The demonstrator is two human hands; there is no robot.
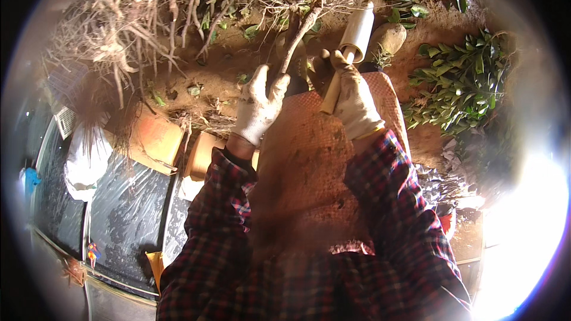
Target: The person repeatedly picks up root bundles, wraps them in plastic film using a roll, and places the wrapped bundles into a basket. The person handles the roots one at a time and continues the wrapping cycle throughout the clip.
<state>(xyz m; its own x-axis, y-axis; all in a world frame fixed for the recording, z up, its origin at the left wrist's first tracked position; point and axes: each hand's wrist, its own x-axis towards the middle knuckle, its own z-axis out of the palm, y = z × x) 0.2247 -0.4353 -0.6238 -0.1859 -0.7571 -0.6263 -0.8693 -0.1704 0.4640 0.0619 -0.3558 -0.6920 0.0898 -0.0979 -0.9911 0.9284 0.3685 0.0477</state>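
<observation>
My left hand [260, 104], in a dirty white glove, pinches the lower end of a bare brown stem [302, 34]. The stem slants up and away to a tangle of thin roots [321, 3]. My right hand [355, 98], gloved too, is wrapped round a pale stick [332, 94] carrying a white roll [359, 27] at its far end. Some of its fingers are in shadow. Below both hands, an orange woven sack [309, 166] is spread over my lap.
Bundles of bare rooted stems [119, 30] lie at the far left on brown soil. Leafy green cuttings [461, 83] are heaped at the right. A stone-like lump [391, 38] sits behind the roll. Cardboard pieces [156, 139] and a white bag [87, 160] stand at the left.
</observation>
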